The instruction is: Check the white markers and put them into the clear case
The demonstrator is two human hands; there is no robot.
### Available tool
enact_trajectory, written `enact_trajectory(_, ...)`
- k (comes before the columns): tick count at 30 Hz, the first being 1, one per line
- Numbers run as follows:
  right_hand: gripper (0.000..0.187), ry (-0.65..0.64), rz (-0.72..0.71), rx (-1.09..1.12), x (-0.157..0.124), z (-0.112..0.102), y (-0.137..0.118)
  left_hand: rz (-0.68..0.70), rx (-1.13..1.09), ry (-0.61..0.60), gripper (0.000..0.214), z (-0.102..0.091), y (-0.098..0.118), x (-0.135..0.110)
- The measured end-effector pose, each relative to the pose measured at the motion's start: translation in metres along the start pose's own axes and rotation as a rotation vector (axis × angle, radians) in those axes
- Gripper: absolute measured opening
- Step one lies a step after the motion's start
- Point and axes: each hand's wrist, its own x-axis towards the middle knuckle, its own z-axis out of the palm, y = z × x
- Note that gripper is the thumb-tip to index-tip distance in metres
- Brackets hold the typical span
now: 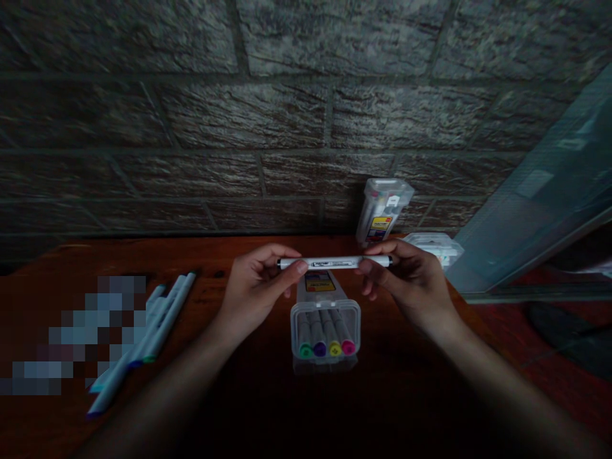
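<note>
Between my two hands a white marker (335,262) with dark ends is held level, its printed label facing me. My left hand (261,280) pinches its left end between thumb and fingers. At the other end, my right hand (406,284) grips it the same way. Just below and behind the marker lies a clear plastic marker case (326,306), its near end facing me. Green, purple, yellow and pink marker ends show inside it. Several loose white markers (162,319) with coloured ends lie on the table to the left of my left arm.
A second clear case (382,207) holding markers stands upright against the stone-block wall (287,121). Another clear plastic case (435,245) sits behind my right hand. The wooden table (210,255) ends at the right, by a glass panel (535,178). Part of the left side is pixelated.
</note>
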Motion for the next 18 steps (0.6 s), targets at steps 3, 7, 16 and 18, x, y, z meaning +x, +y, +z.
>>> enact_trajectory(3, 0.022, -0.006, 0.007, 0.006, 0.0001, 0.0003, -0.0001, -0.006, 0.017, 0.016, 0.018, -0.0008, 0.0, 0.0002)
enact_trajectory(7, 0.023, 0.0, 0.004, 0.0, 0.0007, 0.0002, -0.0005, -0.007, 0.039, 0.02, 0.018, -0.0005, 0.0008, -0.0001)
enact_trajectory(16, 0.02, -0.01, 0.006, -0.012, 0.0, -0.0001, -0.0003, -0.005, 0.047, 0.034, 0.017, -0.001, 0.0005, -0.0001)
enact_trajectory(18, 0.02, -0.005, 0.01, -0.005, -0.0004, 0.0003, 0.0001, 0.001, 0.041, 0.029, 0.018, -0.001, 0.0002, 0.0)
